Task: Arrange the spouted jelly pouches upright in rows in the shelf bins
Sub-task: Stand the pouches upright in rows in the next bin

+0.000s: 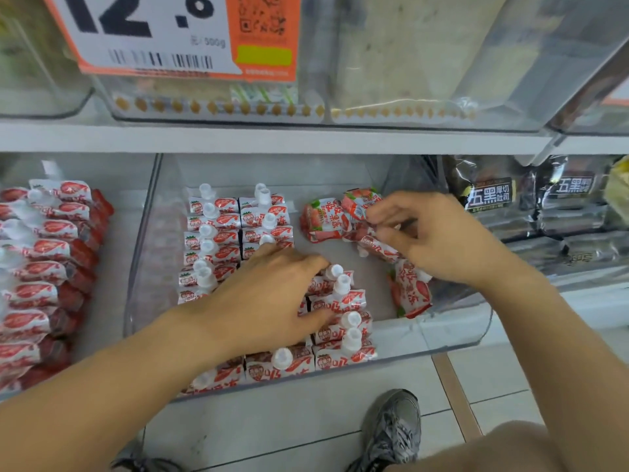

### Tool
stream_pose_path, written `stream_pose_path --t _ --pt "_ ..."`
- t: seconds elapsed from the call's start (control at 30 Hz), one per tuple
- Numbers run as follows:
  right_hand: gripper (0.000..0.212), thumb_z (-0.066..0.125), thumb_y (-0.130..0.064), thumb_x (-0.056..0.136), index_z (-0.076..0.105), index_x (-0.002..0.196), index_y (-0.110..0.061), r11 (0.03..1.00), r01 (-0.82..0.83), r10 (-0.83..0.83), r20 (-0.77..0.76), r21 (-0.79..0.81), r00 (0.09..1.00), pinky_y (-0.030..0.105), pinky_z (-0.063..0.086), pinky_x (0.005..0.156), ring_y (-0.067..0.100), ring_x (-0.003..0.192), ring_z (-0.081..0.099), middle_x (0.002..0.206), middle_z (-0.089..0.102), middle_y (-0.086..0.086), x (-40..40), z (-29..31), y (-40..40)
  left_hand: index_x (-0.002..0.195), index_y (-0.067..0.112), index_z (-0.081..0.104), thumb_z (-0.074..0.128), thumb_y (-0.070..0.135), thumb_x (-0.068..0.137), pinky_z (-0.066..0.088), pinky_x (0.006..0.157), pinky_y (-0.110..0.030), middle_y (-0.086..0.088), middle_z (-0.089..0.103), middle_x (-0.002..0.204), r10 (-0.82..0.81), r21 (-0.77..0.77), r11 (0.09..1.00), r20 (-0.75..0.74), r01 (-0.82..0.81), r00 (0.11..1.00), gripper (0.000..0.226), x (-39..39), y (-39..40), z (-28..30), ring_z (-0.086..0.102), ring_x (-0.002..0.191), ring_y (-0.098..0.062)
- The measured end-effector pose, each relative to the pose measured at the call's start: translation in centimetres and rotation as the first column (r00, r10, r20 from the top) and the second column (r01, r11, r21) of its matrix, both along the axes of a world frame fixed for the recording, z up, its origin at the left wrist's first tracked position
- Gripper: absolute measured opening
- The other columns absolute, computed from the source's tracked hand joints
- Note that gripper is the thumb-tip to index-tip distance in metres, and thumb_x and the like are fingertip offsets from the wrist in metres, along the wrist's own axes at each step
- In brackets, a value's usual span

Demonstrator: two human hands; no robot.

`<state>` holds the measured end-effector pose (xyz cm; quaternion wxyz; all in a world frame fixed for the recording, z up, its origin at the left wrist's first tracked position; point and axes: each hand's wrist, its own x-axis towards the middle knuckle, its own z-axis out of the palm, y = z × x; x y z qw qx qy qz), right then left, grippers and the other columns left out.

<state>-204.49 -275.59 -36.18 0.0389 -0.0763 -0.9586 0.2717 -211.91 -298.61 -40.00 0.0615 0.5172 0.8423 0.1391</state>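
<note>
Far left: a neighbouring bin [112, 172] packed with red-and-white pouches [44, 267] lying overlapped in a stack, spouts toward the left. Above, on the upper shelf, a large orange-and-white price tag [170, 35] reading 12.8 with a barcode. In the middle: a clear plastic bin [442, 332] on the lower shelf, holding spouted jelly pouches [218, 229] standing upright in two tidy rows along its left side, white caps up. Across those rows and a third, shorter row [340, 321] nearer the front: left hand [269, 298], palm down, fingers spread fairly straight and resting on the pouch tops, thumb tucked against a white cap (no pouch visibly gripped). Right of centre, at the back of the same bin: a loose heap of pouches [323, 219] lying flat and crumpled, strawberry print showing. Over that heap: right hand [429, 233], fingers curled and pinching a loose pouch [357, 206] at its edge, other loose ones touching beneath the palm. Just below the wrist: one more pouch [412, 294] tilted against the bin's right wall. Farther right: dark bread packages [493, 199] with white characters in the next compartment. Down at the bottom: a grey patterned shoe [391, 430] on pale floor tiles.
</note>
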Motion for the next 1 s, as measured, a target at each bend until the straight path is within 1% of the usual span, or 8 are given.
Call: stream_pose_path --t 0.07,0.13,0.23,0.43,0.57,0.73,0.9,1.0 --pt "0.037 0.075 -0.024 0.086 0.067 0.122 -0.023 0.984 0.029 -0.033 0.022 0.173 0.999 0.034 0.054 0.094 0.012 0.105 0.065 0.113 0.071 -0.005 0.5 0.5 0.1 0.136 0.032 0.042 0.051 0.062 0.086 0.029 0.102 -0.025 0.01 0.059 0.12 0.003 0.006 1.0 -0.001 -0.003 1.0 0.06 0.0 -0.1 -0.1 0.051 0.111 -0.012" --pt "0.05 0.077 -0.036 0.082 0.06 0.128 -0.028 0.939 -0.009 -0.064 0.199 0.345 0.978 0.039 0.053 0.093 0.022 0.112 0.062 0.122 0.066 0.0 0.4 0.1 -0.7 0.136 0.032 0.042 0.052 0.061 0.086 0.029 0.101 -0.024 0.01 0.06 0.12 0.004 0.028 1.0 0.002 -0.004 1.0 0.059 0.1 -0.1 -0.1 0.051 0.11 -0.011" --pt "0.057 0.076 -0.04 0.079 0.054 0.131 -0.031 0.917 -0.04 -0.092 0.309 0.397 0.947 0.043 0.053 0.091 0.029 0.112 0.061 0.125 0.062 0.004 -0.4 -1.1 -1.6 0.135 0.033 0.042 0.051 0.061 0.086 0.029 0.102 -0.024 0.012 0.06 0.119 0.003 0.048 0.999 0.011 -0.004 1.0 0.057 0.1 -0.1 -0.3 0.051 0.109 -0.009" --pt "0.014 0.065 -0.034 0.092 0.063 0.099 -0.022 0.839 0.028 -0.122 0.138 0.544 0.983 0.034 0.046 0.07 0.034 0.091 0.067 0.096 0.069 0.008 -1.1 -0.9 -1.2 0.137 0.033 0.041 0.049 0.06 0.088 0.025 0.105 -0.023 0.012 0.056 0.126 -0.008 0.088 0.996 0.003 0.008 1.0 0.057 0.2 -0.4 -0.5 0.047 0.116 -0.007" --pt "0.02 0.067 -0.023 0.093 0.065 0.112 -0.021 0.954 -0.011 0.018 -0.022 0.299 1.0 0.041 0.052 0.08 0.029 0.091 0.064 0.107 0.067 0.005 -0.8 0.6 -1.4 0.133 0.029 0.046 0.051 0.052 0.089 0.03 0.104 -0.027 0.01 0.061 0.119 -0.008 0.094 0.996 -0.047 0.012 0.999 0.05 0.3 -0.4 -0.6 0.051 0.113 -0.01" --pt "0.023 0.067 -0.012 0.092 0.065 0.11 -0.025 0.967 -0.242 0.212 0.279 0.076 0.937 0.035 0.052 0.087 0.018 0.1 0.063 0.11 0.069 -0.004 -3.4 -3.0 -3.4 0.114 0.026 0.06 0.057 0.048 0.084 0.043 0.095 -0.03 0.009 0.062 0.107 0.079 0.091 0.993 -0.084 -0.071 0.993 0.037 0.2 -0.6 -0.3 0.054 0.106 -0.013" --pt "0.017 0.07 -0.012 0.091 0.07 0.106 -0.02 0.972 -0.217 0.235 0.307 -0.09 0.922 0.03 0.053 0.088 0.007 0.098 0.066 0.102 0.071 -0.011 -4.9 -3.7 -2.1 0.13 0.027 0.045 0.061 0.048 0.085 0.037 0.097 -0.022 0.009 0.051 0.129 0.167 0.152 0.974 0.007 -0.166 0.986 0.052 0.8 -0.8 0.2 0.045 0.12 -0.01" --pt "0.04 0.06 0.005 0.09 0.07 0.115 -0.024 0.963 -0.221 0.263 0.361 -0.155 0.894 0.034 0.052 0.101 0.004 0.113 0.064 0.118 0.071 -0.012 -4.5 -4.2 -1.7 0.139 0.029 0.034 0.058 0.052 0.086 0.034 0.098 -0.02 0.011 0.044 0.137 0.17 0.152 0.973 0.033 -0.173 0.985 0.063 0.6 -0.5 0.3 0.041 0.125 -0.008"
